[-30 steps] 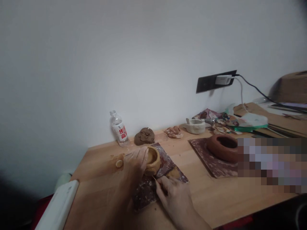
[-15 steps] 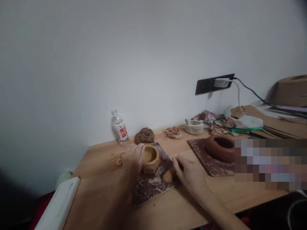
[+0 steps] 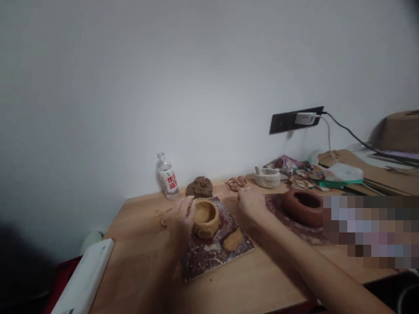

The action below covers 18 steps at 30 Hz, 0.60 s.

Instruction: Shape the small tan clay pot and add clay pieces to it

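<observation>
A small tan clay bowl [image 3: 205,219] with a round disc on its front stands on a dark speckled board [image 3: 209,257]. My left hand [image 3: 180,216] rests against the bowl's left side, fingers bent around its rim. A flat tan lump of clay [image 3: 233,240] lies on the board's right part. My right hand [image 3: 251,203] is beyond that lump, near the scraps of reddish clay [image 3: 236,183]. Its fingers are curled together, and anything between them is too small to make out.
Behind the board are a water bottle [image 3: 168,178] and a brown clay lump [image 3: 199,187]. A white clay pot [image 3: 267,177] and a red-brown clay ring [image 3: 303,207] on another board lie to the right. A white box [image 3: 85,279] is at the left edge.
My right hand has moved away from the flat tan lump, back towards the reddish scraps. My left hand stays at the bowl. The view has shifted slightly.
</observation>
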Motion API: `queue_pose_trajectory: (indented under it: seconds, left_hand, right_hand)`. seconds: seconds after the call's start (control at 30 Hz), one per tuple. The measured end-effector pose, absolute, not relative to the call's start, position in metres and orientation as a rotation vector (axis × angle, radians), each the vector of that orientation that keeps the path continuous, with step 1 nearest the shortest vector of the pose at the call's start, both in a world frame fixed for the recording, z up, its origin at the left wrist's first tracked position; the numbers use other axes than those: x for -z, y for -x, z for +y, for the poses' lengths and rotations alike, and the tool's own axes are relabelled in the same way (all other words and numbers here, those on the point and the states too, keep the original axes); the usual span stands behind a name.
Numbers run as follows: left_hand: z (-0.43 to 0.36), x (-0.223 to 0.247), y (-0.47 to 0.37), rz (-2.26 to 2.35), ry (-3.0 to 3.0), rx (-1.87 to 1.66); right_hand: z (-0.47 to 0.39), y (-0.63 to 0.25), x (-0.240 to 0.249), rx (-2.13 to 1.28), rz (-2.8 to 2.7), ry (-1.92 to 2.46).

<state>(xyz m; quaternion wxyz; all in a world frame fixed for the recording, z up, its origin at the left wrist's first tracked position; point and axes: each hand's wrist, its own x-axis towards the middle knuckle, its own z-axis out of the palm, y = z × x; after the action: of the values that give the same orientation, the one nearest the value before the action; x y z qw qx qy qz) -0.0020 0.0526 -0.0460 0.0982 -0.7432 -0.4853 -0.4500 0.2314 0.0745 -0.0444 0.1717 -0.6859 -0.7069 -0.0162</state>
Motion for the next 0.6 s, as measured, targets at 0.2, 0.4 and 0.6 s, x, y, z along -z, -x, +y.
queue_pose_trajectory:
  seconds: [0.2, 0.4, 0.6]
  left_hand:
    - [0.042, 0.03, 0.014, -1.498, 2.42, 1.254]
    - [0.031, 0.03, 0.031, -1.583, 2.763, 0.805]
    - [0.032, 0.036, 0.03, -1.562, 2.681, 0.702]
  right_hand:
    - [0.05, -0.219, 0.033, -0.133, -2.175, 1.126]
    - [0.036, -0.198, 0.045, -0.16, -2.411, 0.841]
    - [0.039, -0.193, 0.038, -0.069, -2.486, 0.832]
